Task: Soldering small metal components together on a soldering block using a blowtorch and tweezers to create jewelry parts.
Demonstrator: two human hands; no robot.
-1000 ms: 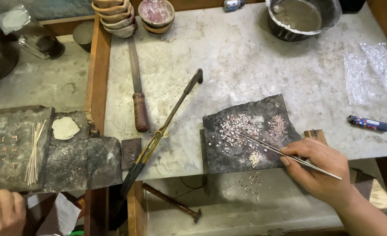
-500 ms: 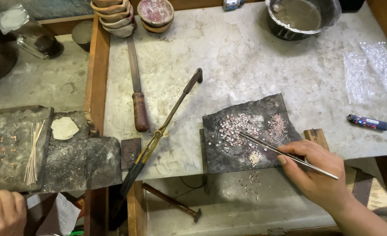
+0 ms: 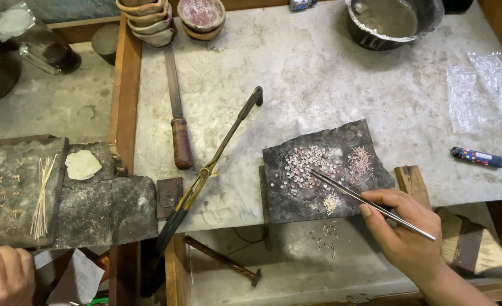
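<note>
Here the right hand (image 3: 406, 241) pinches slim tweezers (image 3: 370, 204) pen-style, tips angled onto the dark slab (image 3: 296, 204) to reach tiny pieces (image 3: 303, 166); the left hand (image 3: 4, 276), fisted and holding nothing visible, rests at the surface (image 3: 319, 73) edge.

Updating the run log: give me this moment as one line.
right hand: holds tweezers | tips: over small pieces on dark slab | left hand: bottom-left edge, by charred block
</note>
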